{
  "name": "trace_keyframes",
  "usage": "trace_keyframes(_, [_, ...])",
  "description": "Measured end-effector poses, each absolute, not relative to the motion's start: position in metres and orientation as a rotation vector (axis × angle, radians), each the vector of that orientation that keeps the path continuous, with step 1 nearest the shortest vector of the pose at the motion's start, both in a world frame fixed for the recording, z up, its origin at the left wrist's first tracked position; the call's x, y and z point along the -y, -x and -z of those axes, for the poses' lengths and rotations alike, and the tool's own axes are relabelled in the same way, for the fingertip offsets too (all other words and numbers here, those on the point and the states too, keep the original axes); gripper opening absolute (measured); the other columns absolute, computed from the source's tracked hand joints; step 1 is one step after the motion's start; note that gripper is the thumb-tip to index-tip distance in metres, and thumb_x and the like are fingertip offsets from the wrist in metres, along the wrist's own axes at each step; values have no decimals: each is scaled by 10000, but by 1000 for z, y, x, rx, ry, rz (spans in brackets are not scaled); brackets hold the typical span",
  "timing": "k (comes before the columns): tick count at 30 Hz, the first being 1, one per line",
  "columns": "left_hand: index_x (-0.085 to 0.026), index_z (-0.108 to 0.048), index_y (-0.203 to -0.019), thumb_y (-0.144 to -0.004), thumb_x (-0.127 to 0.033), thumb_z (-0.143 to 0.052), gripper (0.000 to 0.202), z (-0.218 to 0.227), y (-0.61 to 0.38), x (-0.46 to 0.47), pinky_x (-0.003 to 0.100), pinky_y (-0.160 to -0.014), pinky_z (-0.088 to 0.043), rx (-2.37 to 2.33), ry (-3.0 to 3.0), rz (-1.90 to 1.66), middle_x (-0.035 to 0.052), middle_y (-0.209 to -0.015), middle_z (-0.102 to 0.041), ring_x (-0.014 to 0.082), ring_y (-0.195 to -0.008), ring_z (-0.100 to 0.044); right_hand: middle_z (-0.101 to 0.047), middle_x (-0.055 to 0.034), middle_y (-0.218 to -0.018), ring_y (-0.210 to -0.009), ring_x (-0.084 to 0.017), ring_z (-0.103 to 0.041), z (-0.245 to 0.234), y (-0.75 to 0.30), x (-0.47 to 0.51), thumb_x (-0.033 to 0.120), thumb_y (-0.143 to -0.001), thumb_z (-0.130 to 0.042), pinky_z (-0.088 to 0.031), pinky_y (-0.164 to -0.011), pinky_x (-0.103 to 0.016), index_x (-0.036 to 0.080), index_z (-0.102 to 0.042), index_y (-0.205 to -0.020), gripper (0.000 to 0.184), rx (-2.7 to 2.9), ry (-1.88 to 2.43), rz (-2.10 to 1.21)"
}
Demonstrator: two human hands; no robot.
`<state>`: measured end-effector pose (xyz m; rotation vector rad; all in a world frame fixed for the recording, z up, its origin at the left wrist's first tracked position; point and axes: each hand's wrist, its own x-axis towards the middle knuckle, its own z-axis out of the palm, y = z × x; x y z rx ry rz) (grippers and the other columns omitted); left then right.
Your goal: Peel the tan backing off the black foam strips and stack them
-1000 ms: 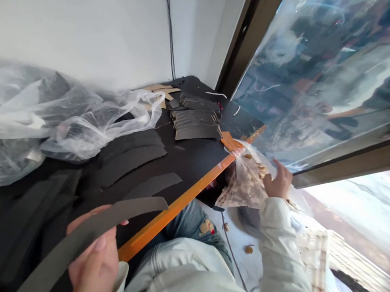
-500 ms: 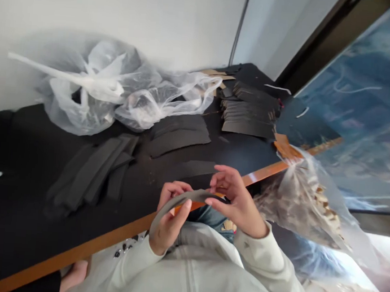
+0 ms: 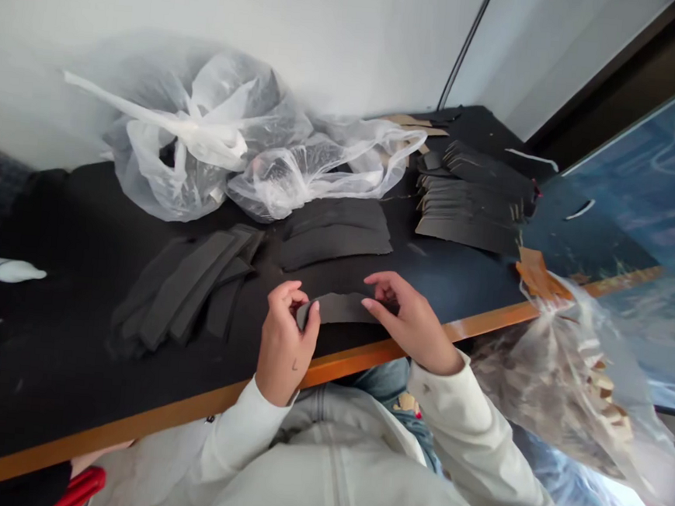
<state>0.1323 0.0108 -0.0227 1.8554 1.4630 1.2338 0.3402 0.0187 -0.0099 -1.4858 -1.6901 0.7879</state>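
Note:
A dark grey curved strip [image 3: 342, 308] lies between my hands over the front of the black table. My left hand [image 3: 288, 343] pinches its left end between thumb and fingers. At the other end, my right hand [image 3: 417, 322] has thumb and fingers closed on the strip, with part of that end hidden by the fingers. Just beyond them rests a small pile of wide dark pieces [image 3: 338, 245]. Fanned-out dark strips [image 3: 191, 292] are to the left of my left hand.
Clear plastic bags [image 3: 200, 141] stand against the wall. Stacked dark pieces [image 3: 472, 217] sit at the back right. A bag of brown scraps [image 3: 561, 380] hangs by the wooden table edge [image 3: 358, 360]. At far left lies a white bottle [image 3: 6, 269]. Someone's red item [image 3: 82, 490] shows lower left.
The strip was bent into an arch near my body; now it is flatter, with its broad face showing, over the table edge. My left hand has moved forward. The view has shifted left.

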Motion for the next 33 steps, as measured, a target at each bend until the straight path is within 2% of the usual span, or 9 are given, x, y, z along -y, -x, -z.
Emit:
trace_keyframes(7, [-185,-420,-1260,-945,-193,-520,330,36,-139,-20,318,-795,-503,-1554,-1987,-1053,47,-938,-586,187,-864,-629,-531,21,-775,-722,-159,-548,24,-343,-46,238,-814,-662,-444,-720,-310,226,-597,-1014,211,1798,1651,-785])
trace_keyframes(17, [-180,-392,-1269,-953,-187,-518,341,40,-141,-25,315,-786,-497,-1610,-2009,-1009,48,-941,-585,192,-855,-631,-568,18,-841,-725,-152,-565,19,-341,-51,227,-829,-653,-414,-676,-287,245,-584,-1105,285,1872,1823,-769])
trace_keyframes(33, [-183,-391,-1284,-960,-179,-524,350,43,-144,-25,312,-790,-518,-1654,-2102,-1002,45,-930,-581,187,-851,-634,-589,29,-821,-726,-147,-597,22,-340,-53,234,-826,-649,-419,-643,-270,255,-581,-1110,293,1883,1885,-732])
